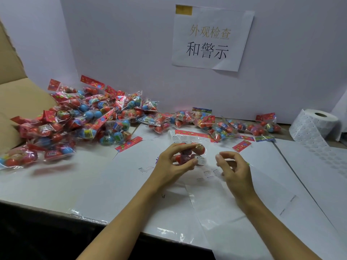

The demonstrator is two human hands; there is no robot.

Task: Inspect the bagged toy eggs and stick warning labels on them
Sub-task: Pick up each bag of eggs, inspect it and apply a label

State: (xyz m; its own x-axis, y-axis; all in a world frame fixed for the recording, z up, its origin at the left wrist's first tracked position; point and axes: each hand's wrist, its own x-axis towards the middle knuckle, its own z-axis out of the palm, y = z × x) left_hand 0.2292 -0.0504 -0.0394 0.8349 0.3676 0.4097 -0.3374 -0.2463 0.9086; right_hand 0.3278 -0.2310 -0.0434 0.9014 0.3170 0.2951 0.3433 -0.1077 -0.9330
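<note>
Nearest me, the left hand (173, 160) has its fingers (185, 147) curled round one bag of toy eggs (191, 152), lifted just off the counter (93, 184), likely to turn its white warning label (200, 160) up for checking. The right hand (232, 166) hovers beside it, fingers loosely curled, holding nothing I can see. Through clear film show reddish eggs. Beyond lie the heap of bags (84, 119) and a label roll (315, 126).

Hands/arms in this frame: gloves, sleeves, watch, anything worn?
Nothing worn that shows. The left hand and right hand are bare, no gloves, no rings or watch visible. Both forearms are bare right to the frame's bottom edge, so no sleeves are in view. Nails are short and unpainted.
</note>
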